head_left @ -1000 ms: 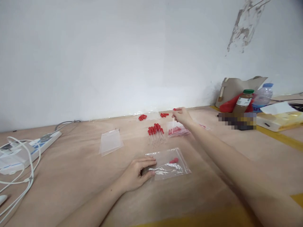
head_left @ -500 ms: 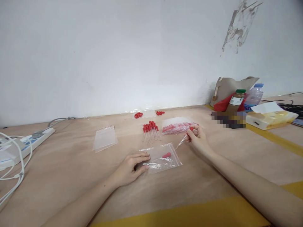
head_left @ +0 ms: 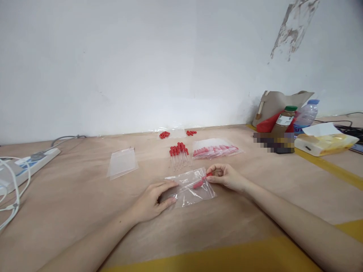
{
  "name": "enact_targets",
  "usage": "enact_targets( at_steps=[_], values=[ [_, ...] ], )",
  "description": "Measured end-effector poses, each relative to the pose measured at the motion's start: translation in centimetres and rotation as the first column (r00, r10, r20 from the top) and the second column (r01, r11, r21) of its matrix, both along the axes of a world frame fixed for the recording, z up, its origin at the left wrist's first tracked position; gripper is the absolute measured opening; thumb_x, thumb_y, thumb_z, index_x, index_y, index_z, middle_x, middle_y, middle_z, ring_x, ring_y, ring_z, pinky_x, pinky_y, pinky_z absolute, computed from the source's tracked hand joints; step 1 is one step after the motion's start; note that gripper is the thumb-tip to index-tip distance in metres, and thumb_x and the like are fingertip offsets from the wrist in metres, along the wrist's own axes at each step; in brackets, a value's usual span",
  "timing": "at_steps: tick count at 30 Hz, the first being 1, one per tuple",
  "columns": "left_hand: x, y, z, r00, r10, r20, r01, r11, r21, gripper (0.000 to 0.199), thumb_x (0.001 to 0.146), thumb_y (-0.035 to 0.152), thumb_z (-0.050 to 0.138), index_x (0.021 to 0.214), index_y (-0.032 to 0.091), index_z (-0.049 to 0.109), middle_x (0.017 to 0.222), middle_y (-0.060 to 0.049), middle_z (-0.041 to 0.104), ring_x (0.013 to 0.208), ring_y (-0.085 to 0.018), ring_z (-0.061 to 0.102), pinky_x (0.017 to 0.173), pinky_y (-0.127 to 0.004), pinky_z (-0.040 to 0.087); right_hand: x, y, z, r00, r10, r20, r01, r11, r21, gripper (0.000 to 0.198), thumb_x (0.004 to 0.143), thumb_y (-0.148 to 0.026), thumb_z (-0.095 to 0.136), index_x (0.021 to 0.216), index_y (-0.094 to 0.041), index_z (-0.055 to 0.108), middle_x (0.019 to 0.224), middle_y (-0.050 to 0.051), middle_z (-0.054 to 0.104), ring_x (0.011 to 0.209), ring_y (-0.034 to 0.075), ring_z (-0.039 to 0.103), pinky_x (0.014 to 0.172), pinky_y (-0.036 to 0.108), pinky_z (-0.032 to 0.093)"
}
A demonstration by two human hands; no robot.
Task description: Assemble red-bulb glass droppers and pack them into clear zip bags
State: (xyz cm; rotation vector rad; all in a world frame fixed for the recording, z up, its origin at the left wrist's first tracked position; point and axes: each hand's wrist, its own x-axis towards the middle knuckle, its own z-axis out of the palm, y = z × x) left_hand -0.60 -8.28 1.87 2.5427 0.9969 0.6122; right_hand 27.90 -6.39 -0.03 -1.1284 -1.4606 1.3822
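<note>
A clear zip-lock bag [head_left: 184,200] lies flat before me, its mouth facing right. My left hand [head_left: 154,200] grips its left end, thumb and fingers on the film. One dropper with a red rubber bulb [head_left: 198,184] is inside the bag. At the mouth, my right hand [head_left: 227,177] pinches a second dropper [head_left: 209,175] by its red bulb, its glass tube reaching into the bag. Just beyond lies a bunch of loose red-bulb droppers [head_left: 179,151]. To their right is a pile of bags with red-bulb droppers inside [head_left: 215,148].
Flat clear bags [head_left: 122,163] lie at left, near a white power strip [head_left: 45,156] with cables. Red bulbs [head_left: 164,135] sit by the wall. At right stand a green-capped bottle [head_left: 285,121], a water bottle [head_left: 307,113], a beige bag [head_left: 279,102] and a yellow-white packet [head_left: 326,139].
My right hand has moved left and nearer to me, bringing the dropper from beside the bag's mouth into it. My left hand stays on the bag.
</note>
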Motion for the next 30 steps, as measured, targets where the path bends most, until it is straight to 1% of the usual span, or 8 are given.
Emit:
enact_targets(
  at_steps=[4,7,15,18,21,23,26,30],
  values=[
    [0.1,0.0,0.1,1.0,-0.003,-0.009,0.003,1.0,-0.005,0.038,0.082,0.035,0.051,0.119,0.026,0.049,0.119,-0.003,0.055,0.107,-0.021,0.051,0.091,-0.035,0.041,-0.2,0.5,-0.5,0.999,-0.021,0.025,0.02,0.999,0.05,0.039,0.052,-0.035,0.074,0.081,-0.013,0.059,0.064,-0.002,0.06,0.056,0.008,0.054,0.055,0.021,0.041],
    [0.2,-0.1,0.2,1.0,-0.011,-0.013,0.011,1.0,-0.01,0.038,0.083,0.034,0.05,0.12,0.026,0.049,0.119,-0.003,0.055,0.108,-0.02,0.05,0.092,-0.035,0.04,-0.3,0.2,-0.4,0.999,-0.014,0.038,0.013,0.999,0.039,0.04,0.057,-0.036,0.072,0.087,-0.014,0.059,0.07,0.0,0.062,0.053,0.006,0.051,0.048,0.018,0.039],
    [0.1,-0.1,0.3,1.0,-0.016,0.012,0.016,1.0,-0.021,0.037,0.082,0.034,0.051,0.118,0.026,0.051,0.117,-0.004,0.056,0.106,-0.021,0.052,0.09,-0.036,0.042,0.7,-0.7,1.3,0.958,0.251,0.14,-0.246,0.968,-0.048,0.035,0.065,-0.039,0.065,0.088,-0.015,0.059,0.053,-0.006,0.054,0.035,0.002,0.038,0.034,0.015,0.027],
    [0.2,0.0,0.3,0.999,-0.039,0.0,0.039,0.999,-0.004,0.034,0.083,0.032,0.05,0.116,0.025,0.053,0.115,-0.004,0.058,0.108,-0.021,0.05,0.093,-0.036,0.04,1.1,-0.6,1.4,0.94,0.28,0.195,-0.266,0.959,-0.096,0.036,0.069,-0.04,0.06,0.094,-0.015,0.058,0.055,-0.005,0.055,0.034,0.002,0.038,0.032,0.014,0.025],
    [0.2,0.1,0.1,0.998,-0.061,-0.001,0.061,0.998,-0.007,0.031,0.083,0.031,0.049,0.113,0.026,0.056,0.116,-0.003,0.057,0.11,-0.02,0.048,0.094,-0.036,0.039,1.3,-0.5,1.6,0.963,0.113,0.243,-0.108,0.994,-0.03,0.034,0.068,-0.041,0.06,0.09,-0.015,0.059,0.074,0.002,0.063,0.037,0.003,0.044,0.033,0.016,0.029],
    [0.1,0.1,0.1,0.998,-0.061,0.007,0.061,0.998,-0.02,0.03,0.083,0.031,0.05,0.112,0.026,0.057,0.118,-0.003,0.056,0.111,-0.02,0.048,0.094,-0.036,0.04,1.3,-0.2,2.0,0.963,-0.057,0.262,0.036,0.996,0.082,0.03,0.066,-0.039,0.06,0.084,-0.015,0.059,0.074,0.002,0.063,0.04,0.004,0.045,0.036,0.017,0.032],
    [0.0,0.2,0.0,0.998,-0.058,0.01,0.058,0.998,-0.038,0.03,0.083,0.031,0.049,0.112,0.026,0.058,0.119,-0.004,0.055,0.111,-0.021,0.049,0.093,-0.037,0.04,0.8,1.0,3.2,0.918,-0.235,0.321,0.138,0.945,0.297,0.019,0.066,-0.032,0.06,0.073,-0.014,0.061,0.061,0.0,0.06,0.044,0.007,0.047,0.042,0.019,0.035],
    [-0.1,0.2,-0.1,0.998,-0.055,0.009,0.056,0.997,-0.045,0.03,0.084,0.032,0.049,0.112,0.027,0.058,0.12,-0.004,0.054,0.112,-0.021,0.048,0.094,-0.037,0.04,-1.8,4.1,4.2,0.799,-0.377,0.468,0.119,0.863,0.491,0.007,0.065,-0.021,0.059,0.066,-0.015,0.062,0.06,0.001,0.061,0.056,0.011,0.053,0.053,0.021,0.04]
  ],
)
